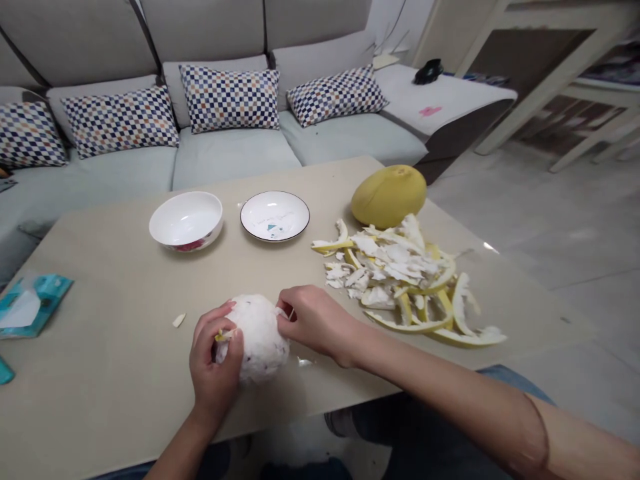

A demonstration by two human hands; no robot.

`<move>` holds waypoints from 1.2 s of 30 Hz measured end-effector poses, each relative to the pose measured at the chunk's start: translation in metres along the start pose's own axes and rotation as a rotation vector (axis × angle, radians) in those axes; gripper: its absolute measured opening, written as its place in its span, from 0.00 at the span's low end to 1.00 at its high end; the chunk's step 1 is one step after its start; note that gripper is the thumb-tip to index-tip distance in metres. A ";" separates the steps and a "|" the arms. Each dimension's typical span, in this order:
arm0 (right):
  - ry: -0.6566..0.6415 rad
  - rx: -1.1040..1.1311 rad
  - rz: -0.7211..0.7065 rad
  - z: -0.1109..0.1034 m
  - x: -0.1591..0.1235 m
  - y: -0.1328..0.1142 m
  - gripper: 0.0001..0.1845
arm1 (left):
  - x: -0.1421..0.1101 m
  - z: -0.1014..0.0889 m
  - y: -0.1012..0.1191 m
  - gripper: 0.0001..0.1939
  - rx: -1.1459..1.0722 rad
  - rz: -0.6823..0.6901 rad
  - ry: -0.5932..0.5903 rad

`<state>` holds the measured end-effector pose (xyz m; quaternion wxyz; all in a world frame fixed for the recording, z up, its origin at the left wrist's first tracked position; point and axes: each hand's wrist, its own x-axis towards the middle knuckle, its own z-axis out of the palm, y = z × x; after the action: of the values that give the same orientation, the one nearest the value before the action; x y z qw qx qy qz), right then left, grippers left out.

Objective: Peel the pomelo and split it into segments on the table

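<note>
One hand, the left hand (213,367), curls round the nine o'clock side of a round, peeled white fruit (263,347), fingers and thumb pressed to it. And over at two o'clock, the right hand (314,323) pinches at its pithy skin, thumb against forefinger! From my remote seat I have that fruit at the near side of the glossy cream table (115,287). Around it: a deep white bowl with a red patch (187,220) at eleven, a shallow dark-rimmed white plate (275,213) at twelve, a big, smooth yellow fruit (387,197) past one, heaped yellow-and-white peel strips (395,263) at two, a teal tissue packet (50,287) just past nine.
</note>
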<state>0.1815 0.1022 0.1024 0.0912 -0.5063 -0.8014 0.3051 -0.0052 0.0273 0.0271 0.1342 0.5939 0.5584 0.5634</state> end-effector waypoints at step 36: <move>-0.075 -0.240 -0.254 -0.008 0.007 -0.019 0.11 | -0.002 0.000 -0.001 0.02 -0.005 -0.013 0.005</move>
<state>0.1676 0.1062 0.1190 0.0381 -0.3965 -0.8925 0.2116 -0.0053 0.0260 0.0257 0.1378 0.5886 0.5611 0.5654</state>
